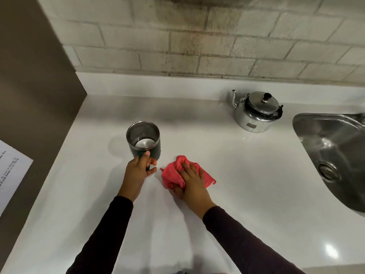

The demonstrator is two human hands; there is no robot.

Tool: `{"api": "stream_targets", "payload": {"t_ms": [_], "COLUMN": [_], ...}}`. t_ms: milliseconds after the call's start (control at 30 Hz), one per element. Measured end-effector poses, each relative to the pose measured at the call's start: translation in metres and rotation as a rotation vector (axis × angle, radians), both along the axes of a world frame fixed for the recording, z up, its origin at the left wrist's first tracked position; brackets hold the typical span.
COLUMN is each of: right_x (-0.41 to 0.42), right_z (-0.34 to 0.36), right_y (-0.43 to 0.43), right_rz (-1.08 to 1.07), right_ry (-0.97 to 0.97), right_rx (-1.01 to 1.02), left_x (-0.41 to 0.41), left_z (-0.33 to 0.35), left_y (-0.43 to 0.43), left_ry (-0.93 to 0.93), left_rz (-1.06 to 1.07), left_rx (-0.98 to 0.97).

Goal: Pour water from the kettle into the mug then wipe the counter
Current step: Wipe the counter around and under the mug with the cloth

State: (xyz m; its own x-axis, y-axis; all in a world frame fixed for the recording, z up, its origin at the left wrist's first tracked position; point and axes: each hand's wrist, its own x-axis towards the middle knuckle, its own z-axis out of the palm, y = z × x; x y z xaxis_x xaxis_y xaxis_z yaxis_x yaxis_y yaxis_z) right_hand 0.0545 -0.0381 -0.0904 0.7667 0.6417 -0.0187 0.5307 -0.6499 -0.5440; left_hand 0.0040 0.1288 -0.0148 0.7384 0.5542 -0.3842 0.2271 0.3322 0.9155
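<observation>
White and glossy, the surface (pixel 227 165) runs under a pale brick wall. Your left hand (pixel 138 171) is wrapped around the handle of the dark steel mug (pixel 143 140), which stands upright just beyond your knuckles. Just right of the mug, your right hand (pixel 192 180) lies flat with fingers spread, pressing the bunched pink cloth (pixel 173 173) onto the surface. Well right of the mug and farther back, the kettle (pixel 256 112) sits lidded, apart from both hands, beside the sink (pixel 308 123).
</observation>
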Motion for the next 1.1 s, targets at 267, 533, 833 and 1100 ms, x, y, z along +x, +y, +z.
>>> {"api": "stream_targets", "payload": {"t_ms": [267,533,833,1100], "right_x": [-0.007,-0.018,0.003,0.099], "right_z": [0.012,0.026,0.034,0.065], "right_y": [0.001,-0.017,-0.112,-0.219], "right_rz": [-0.025,-0.028,-0.23,-0.576], "right_ry": [0.015,-0.15,-0.084,0.0], "right_rx": [-0.002,-0.103,-0.159,0.002], "left_x": [-0.007,-0.035,-0.003,0.053], "left_z": [0.001,0.001,0.014,0.016], "left_y": [0.01,-0.016,-0.083,-0.151], "left_ry": [0.054,-0.005,-0.184,-0.173], "left_rz": [-0.097,0.285,-0.112,-0.262], "left_rx": [0.03,0.411,0.389,0.397]}}
